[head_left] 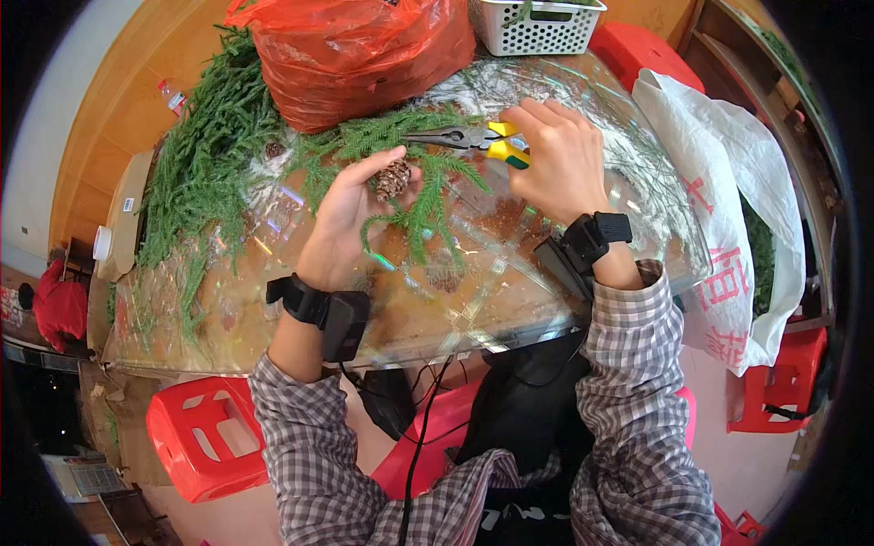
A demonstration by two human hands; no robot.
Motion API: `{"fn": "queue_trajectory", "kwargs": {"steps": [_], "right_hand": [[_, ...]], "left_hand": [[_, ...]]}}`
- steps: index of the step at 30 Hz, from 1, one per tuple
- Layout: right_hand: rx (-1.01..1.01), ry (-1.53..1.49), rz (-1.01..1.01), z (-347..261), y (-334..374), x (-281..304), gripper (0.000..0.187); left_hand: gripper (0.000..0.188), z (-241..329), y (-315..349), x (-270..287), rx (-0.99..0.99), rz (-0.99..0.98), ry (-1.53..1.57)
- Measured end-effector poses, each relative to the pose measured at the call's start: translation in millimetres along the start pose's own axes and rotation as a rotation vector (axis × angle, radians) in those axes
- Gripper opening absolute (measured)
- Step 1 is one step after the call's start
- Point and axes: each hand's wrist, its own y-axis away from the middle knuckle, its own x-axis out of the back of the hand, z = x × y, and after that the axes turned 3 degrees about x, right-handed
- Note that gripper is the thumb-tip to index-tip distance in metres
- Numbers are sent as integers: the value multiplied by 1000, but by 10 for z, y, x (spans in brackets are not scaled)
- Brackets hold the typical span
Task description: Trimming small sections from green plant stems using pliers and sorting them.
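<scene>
My left hand [339, 207] is closed around a brown pine cone [393, 181], held up over the glass-topped table [401, 314]. A green artificial pine sprig [426, 207] hangs beside the cone, against my fingers; whether it is attached to the cone I cannot tell. In my right hand [563, 156] are needle-nose pliers [469, 136] with yellow and green handles. Their jaws point left, just above the cone and over more greenery [387, 134]. The tips look closed or nearly so, and no wire between them can be made out.
A large red plastic bag [360, 64] stands at the back, beside a heap of green branches [205, 146]. White powder and loose needles litter the table. Beyond are a white basket [537, 32], a white sack [696, 155], red stools [209, 437] and a person in red [62, 305].
</scene>
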Motion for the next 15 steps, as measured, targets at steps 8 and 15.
{"fn": "queue_trajectory", "kwargs": {"steps": [8,15], "right_hand": [[44,4,63,32,-3,-9,28],[19,-40,37,9,-18,2,30]], "left_hand": [[25,-3,22,-23,-33,-52,-24],[25,65,28,42,0,-62,-149]]}}
